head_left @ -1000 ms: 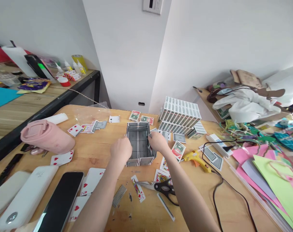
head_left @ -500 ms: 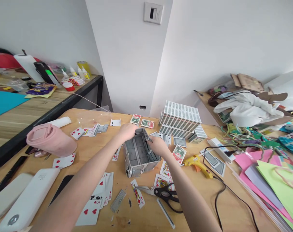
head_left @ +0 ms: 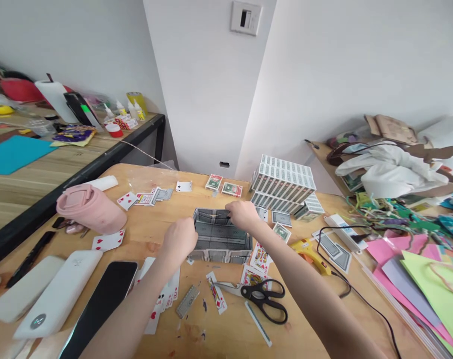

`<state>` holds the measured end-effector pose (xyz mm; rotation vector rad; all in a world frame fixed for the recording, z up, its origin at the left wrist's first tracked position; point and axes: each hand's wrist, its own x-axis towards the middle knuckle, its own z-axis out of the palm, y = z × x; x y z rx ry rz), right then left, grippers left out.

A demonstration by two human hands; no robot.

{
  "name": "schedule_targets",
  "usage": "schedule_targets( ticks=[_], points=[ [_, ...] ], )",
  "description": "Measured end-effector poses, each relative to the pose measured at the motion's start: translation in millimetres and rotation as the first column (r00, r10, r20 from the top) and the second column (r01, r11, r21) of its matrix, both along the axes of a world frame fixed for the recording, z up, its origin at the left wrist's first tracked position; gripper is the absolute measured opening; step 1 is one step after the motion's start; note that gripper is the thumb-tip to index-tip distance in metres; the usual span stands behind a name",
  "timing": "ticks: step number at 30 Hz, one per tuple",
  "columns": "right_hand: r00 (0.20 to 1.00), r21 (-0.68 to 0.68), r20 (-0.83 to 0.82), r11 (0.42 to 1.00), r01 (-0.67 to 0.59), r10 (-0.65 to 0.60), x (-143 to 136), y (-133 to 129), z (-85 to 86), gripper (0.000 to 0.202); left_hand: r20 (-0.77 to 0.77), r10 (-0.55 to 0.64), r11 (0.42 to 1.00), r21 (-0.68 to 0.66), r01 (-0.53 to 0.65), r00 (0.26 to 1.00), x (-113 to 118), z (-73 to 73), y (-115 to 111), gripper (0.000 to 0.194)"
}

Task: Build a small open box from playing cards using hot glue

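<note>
An open-topped box made of grey-backed playing cards [head_left: 221, 255] stands on the wooden table in front of me. Its long side now runs left to right. My left hand [head_left: 179, 240] is closed on the box's left end wall, the fingertips hidden behind it. At the back wall, toward the right, the fingers of my right hand [head_left: 243, 215] pinch the upper edge of the card box. Black-handled scissors [head_left: 262, 296] lie nearer me, their blades over a cut card strip [head_left: 216, 294]. A small grey cut card piece [head_left: 187, 301] is left of them.
Stacked card boxes [head_left: 282, 182] stand behind on the right. A yellow glue gun [head_left: 312, 257] with a black cord lies right of my right arm. To the left are a pink tumbler [head_left: 95, 209], a white power bank [head_left: 60, 294] and a black phone [head_left: 103, 304].
The card box has turned so its long side lies across my view. My left hand has come nearer me to its left end; my right hand has shifted to the back wall.
</note>
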<state>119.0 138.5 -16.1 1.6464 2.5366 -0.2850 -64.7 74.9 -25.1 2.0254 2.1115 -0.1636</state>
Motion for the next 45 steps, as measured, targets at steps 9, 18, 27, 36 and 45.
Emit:
schedule_targets(
  ticks=[9, 18, 27, 36, 45],
  points=[
    [0.885, 0.218, -0.42, 0.924, 0.315, -0.202, 56.6, -30.4, 15.0, 0.03, 0.089, 0.057, 0.99, 0.123, -0.067, 0.994, -3.1, 27.8, -17.2, 0.037],
    [0.474, -0.045, -0.315, 0.512, 0.858, -0.822, 214.3, -130.5, -49.7, 0.035, 0.098, -0.359, 0.933, 0.044, 0.356, 0.928, 3.3, 22.5, 42.0, 0.044],
    [0.533, -0.014, -0.192, 0.546, 0.838, -0.824, 210.5, -120.0, -84.8, 0.05, 0.039, -0.393, 0.919, 0.043, 0.391, 0.919, 14.9, 6.5, 47.0, 0.022],
    [0.303, -0.31, -0.46, 0.47, 0.826, -0.835, 195.8, -137.7, -59.9, 0.039, 0.091, -0.346, 0.938, 0.035, 0.344, 0.934, 15.6, 5.6, 42.6, 0.028],
    [0.016, -0.589, -0.665, 0.537, 0.603, -0.747, 158.3, -138.4, 1.7, 0.036, 0.444, -0.321, 0.929, -0.024, 0.369, 0.836, -8.3, 28.7, 36.0, 0.033]
  ],
)
